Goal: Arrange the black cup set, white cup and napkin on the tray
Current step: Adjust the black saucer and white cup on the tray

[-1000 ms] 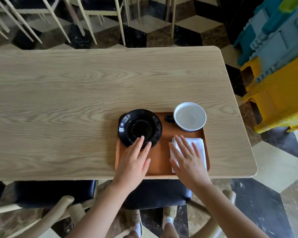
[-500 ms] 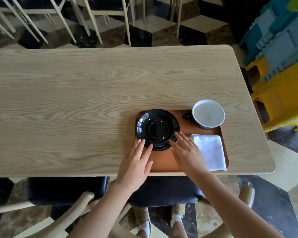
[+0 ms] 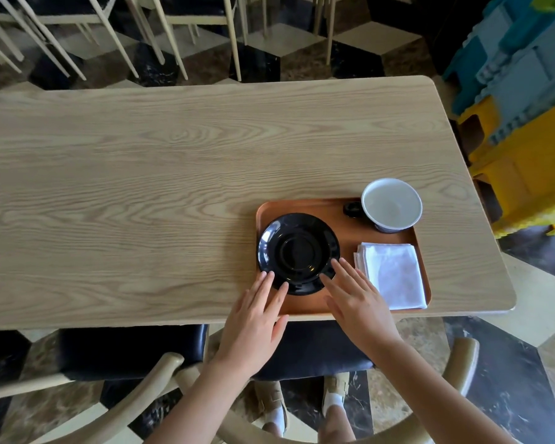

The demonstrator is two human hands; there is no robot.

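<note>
Wooden table (image 3: 173, 187), tray (image 3: 334, 208) — both hands, left hand (image 3: 253, 318), right hand (image 3: 358, 302), fingers spread, touching black saucer (image 3: 298, 251)

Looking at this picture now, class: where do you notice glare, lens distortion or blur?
Head view: pale glare streaks sit on the glossy black saucer; the wide lens bows the table edges, so its far side curves; the white cup, napkin and both hands, left and right, look sharp, evenly lit.
</note>
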